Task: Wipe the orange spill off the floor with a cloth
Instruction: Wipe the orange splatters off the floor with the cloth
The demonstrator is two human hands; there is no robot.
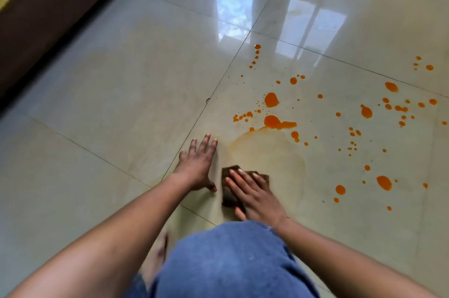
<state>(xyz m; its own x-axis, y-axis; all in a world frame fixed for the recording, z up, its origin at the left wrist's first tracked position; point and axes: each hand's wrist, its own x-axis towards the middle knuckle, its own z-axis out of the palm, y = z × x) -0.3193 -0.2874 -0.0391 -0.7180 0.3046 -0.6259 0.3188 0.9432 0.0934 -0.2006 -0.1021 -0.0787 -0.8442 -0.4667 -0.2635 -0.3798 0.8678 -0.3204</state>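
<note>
Most of spill (272,99) not yet wiped: big blobs ahead, scattered drops well off to rt. Only a pale orange ring (267,149) cleaned so far, just ahead of cloth (228,194). Pressing cloth flat to floor (121,78) w/ right hand (252,196), fingers straight & spread over it, not bunched round it. Bracing w/ left hand (198,166), fingers splayed, palm down on tile just left of cloth, not touching it. Crouched, denim knee (233,261) at bottom.

Risks, as judged:
- Could smear rather than lift. Small cloth, lots of liquid, prob. soaking through fast, so more film like that ring.
- Could slide out from under flat fingers on glossy tile, w/ no real grip.
- Might drag residue into grout line (214,93) nearby.
- Could miss far drops at rt edge. Long reach from this crouch, maybe putting knee or left hand in the wet.
- Slip hazard if left damp.
</note>
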